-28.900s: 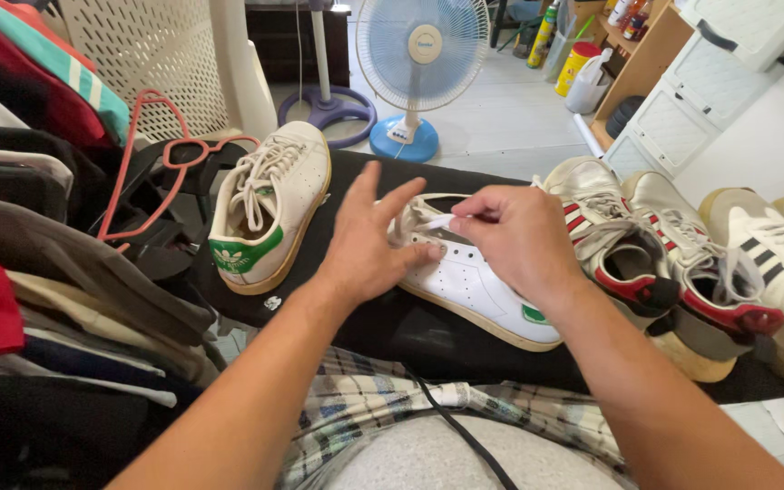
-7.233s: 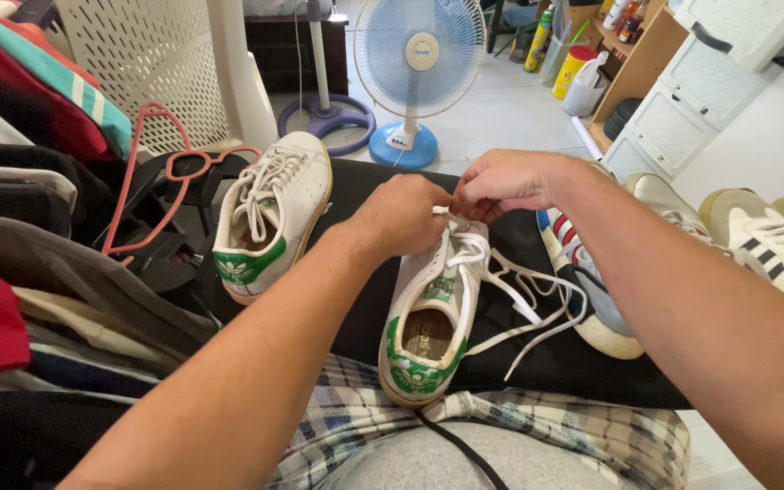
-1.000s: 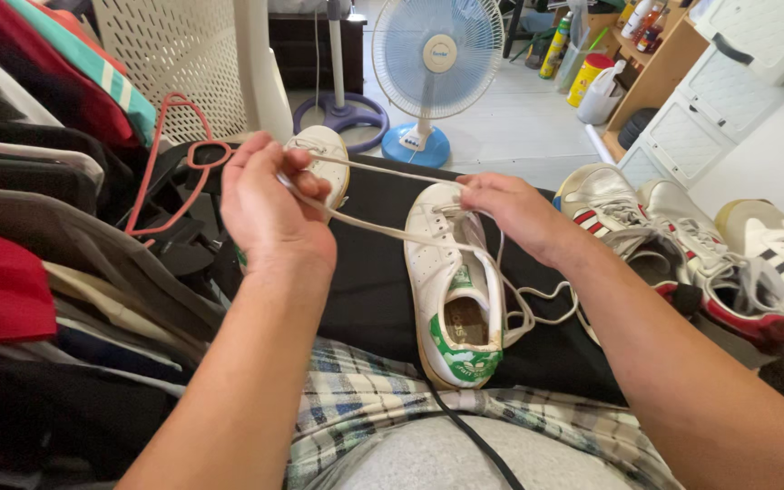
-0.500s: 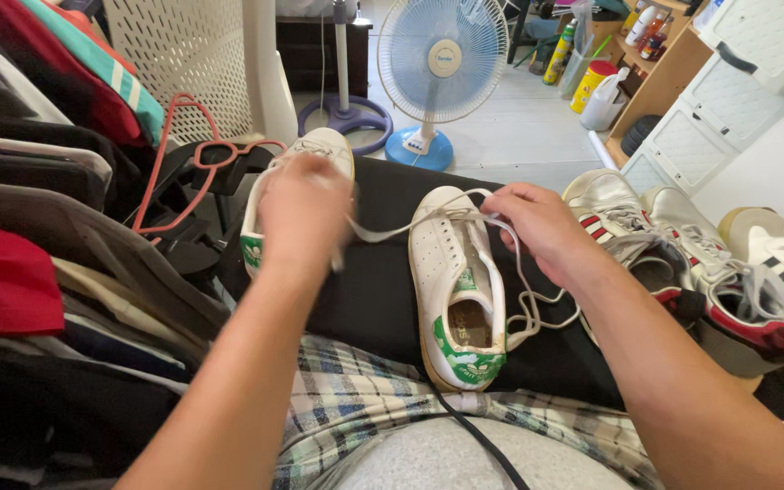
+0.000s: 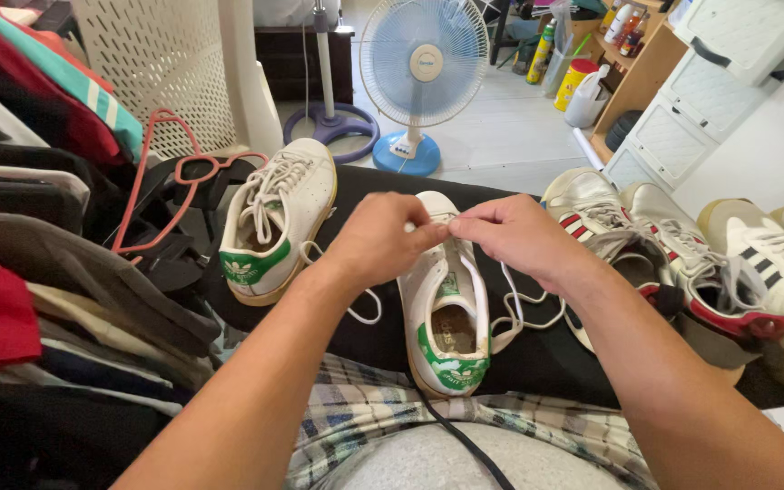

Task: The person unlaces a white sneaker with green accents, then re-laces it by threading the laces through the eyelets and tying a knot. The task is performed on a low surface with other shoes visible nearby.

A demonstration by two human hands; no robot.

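Black cloth [image 5: 383, 299] across the lap, bearing the shoes. Clothes pile [image 5: 38, 272] at left, fan [image 5: 424, 63] beyond on the floor. Right of centre, a row of striped sneakers [image 5: 682, 254]. Laced sneaker [image 5: 274, 218] at left, well apart from the hands. Green-heeled sneaker [image 5: 446, 308] in the middle, heel toward the body, toe away. Left hand [image 5: 378, 240] curled over its front, fingers pinched on the lace [image 5: 510, 308]. Right hand [image 5: 519, 238] touching the left, fingertips pinched on the same lace near the toe eyelets. Loose lace ends trailing both sides.
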